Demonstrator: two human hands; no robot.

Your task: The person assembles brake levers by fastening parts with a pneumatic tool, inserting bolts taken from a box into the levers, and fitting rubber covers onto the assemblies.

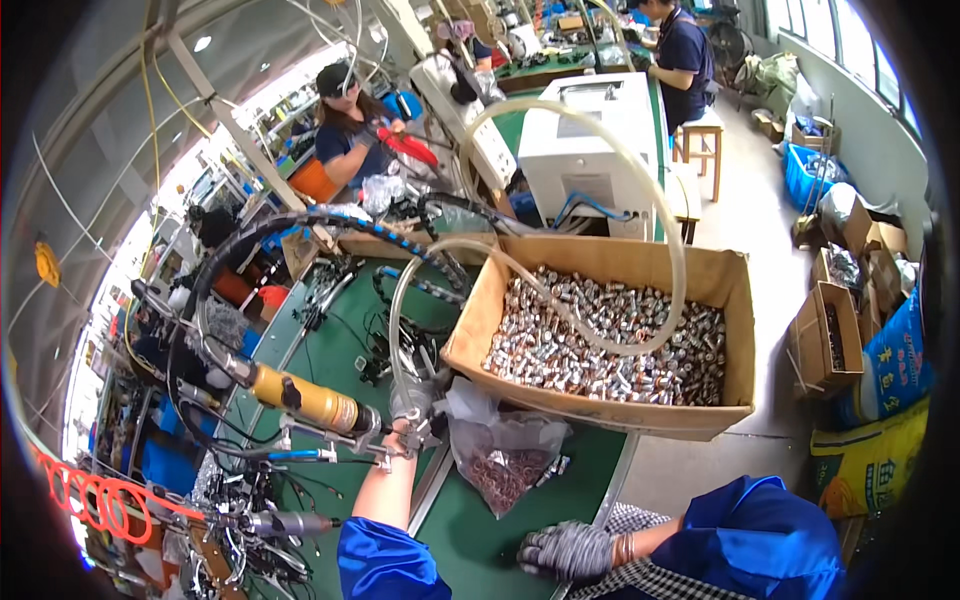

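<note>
My left hand (414, 396), in a grey glove, reaches forward over the green bench (480, 548). A metal clamp head (412, 436) on the end of a yellow cylindrical power tool (305, 397) crosses in front of it and hides its fingers. Close by on the right lies a clear plastic bag (505, 458) of small reddish-brown pieces. My right hand (568, 550), in a striped grey glove, rests low near the bench's right edge. Its fingers are curled; whatever may be in them is hidden. A few small metal pieces (553, 470) lie beside the bag.
A large cardboard box (600, 412) full of small silvery cylindrical fittings (610, 330) stands ahead, with a clear hose (672, 230) looping over it. Behind is a white machine (590, 150). Cables and tools crowd the left. Two co-workers (345, 125) are farther back. Sacks (875, 460) and cartons line the right.
</note>
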